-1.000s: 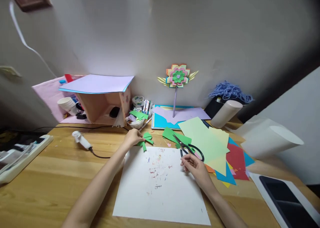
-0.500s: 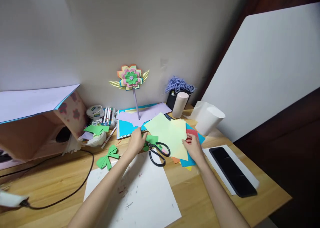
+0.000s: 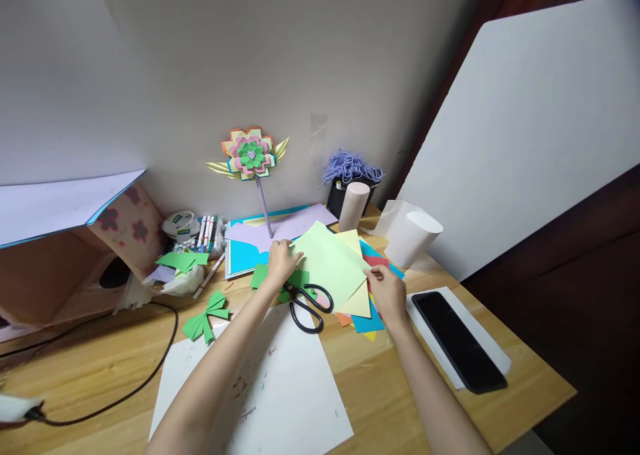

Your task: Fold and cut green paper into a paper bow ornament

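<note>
A pale green sheet of paper lies tilted over a pale yellow sheet. My right hand pinches the green sheet's right corner between thumb and fingers. At the opposite edge is my left hand, its thumb and fingers apart, holding nothing that I can see. Beneath that wrist are darker green paper pieces, partly hidden. Black-handled scissors rest just right of it, blades mostly covered. Blue paper and red paper stick out from under the pile by my right hand.
A paper flower stands at the back. A folded green paper bow and a marked white sheet lie in front. Rightward are a phone, a paper roll and a pink cylinder. A cardboard box stands left.
The green sheet has turned and shifted over the yellow one, baring more of the yellow at its lower right. My left hand has moved up along its left edge. The view has shifted slightly.
</note>
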`<act>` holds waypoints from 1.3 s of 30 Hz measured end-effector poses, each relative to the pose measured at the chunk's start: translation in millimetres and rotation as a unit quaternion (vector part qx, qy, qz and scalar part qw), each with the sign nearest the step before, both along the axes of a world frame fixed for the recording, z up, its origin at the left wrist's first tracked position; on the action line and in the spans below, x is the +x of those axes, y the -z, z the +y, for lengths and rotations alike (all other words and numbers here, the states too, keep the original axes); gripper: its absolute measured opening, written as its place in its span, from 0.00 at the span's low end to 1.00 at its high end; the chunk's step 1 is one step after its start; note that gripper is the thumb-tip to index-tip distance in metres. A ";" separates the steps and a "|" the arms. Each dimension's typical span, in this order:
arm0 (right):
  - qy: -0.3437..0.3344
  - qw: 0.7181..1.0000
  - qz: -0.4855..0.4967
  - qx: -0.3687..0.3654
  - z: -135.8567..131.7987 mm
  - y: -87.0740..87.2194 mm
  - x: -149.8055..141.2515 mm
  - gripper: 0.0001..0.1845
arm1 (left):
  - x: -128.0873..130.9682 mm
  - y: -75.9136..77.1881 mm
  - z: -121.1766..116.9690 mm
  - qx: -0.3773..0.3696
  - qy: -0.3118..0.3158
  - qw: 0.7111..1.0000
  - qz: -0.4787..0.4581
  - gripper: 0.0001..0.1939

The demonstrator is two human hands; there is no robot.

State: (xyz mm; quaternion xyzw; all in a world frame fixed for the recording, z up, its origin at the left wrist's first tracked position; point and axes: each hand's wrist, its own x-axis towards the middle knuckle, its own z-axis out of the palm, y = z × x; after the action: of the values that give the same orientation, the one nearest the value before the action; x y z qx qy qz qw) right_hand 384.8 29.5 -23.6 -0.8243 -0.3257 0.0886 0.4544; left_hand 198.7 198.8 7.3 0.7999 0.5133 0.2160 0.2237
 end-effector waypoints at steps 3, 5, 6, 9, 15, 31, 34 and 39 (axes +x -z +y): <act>0.029 0.999 -0.029 0.011 -2.3 -7.0 -4.4 0.13 | -9.7 -4.0 -4.6 0.022 0.012 0.999 -0.021 0.19; 0.058 0.995 -0.059 0.058 -3.9 -12.9 -6.3 0.15 | -14.9 -8.6 -7.1 0.034 0.024 0.998 -0.036 0.19; 0.073 0.990 -0.071 0.097 -4.7 -16.2 -6.7 0.16 | -16.8 -11.2 -7.9 0.038 0.031 0.998 -0.044 0.19; 0.103 0.965 -0.099 0.218 -8.2 -29.1 -5.9 0.15 | -22.0 -21.3 -10.0 0.047 0.052 0.995 -0.070 0.24; -0.027 0.950 -0.182 0.253 -17.5 -75.1 -12.5 0.10 | -56.2 -65.0 -45.3 0.233 0.065 0.961 -0.131 0.41; -0.414 0.909 -0.048 -0.031 52.1 -81.4 -112.9 0.13 | -204.2 -38.7 -151.5 -0.111 0.014 0.994 -0.011 0.17; -0.356 0.924 -0.083 -0.109 77.5 -44.9 -103.3 0.10 | -212.4 -11.3 -157.4 -0.140 -0.031 0.989 -0.030 0.17; -0.363 0.918 -0.085 -0.136 94.5 -17.4 -91.3 0.12 | -213.3 7.6 -156.9 -0.160 -0.080 0.980 -0.082 0.16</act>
State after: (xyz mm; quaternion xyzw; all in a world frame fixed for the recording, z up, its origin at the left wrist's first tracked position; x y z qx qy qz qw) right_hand 293.5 124.0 -6.2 -0.7078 -0.6246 0.2204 0.2456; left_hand -14.5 41.9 -0.4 0.6896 0.5835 0.2131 0.3722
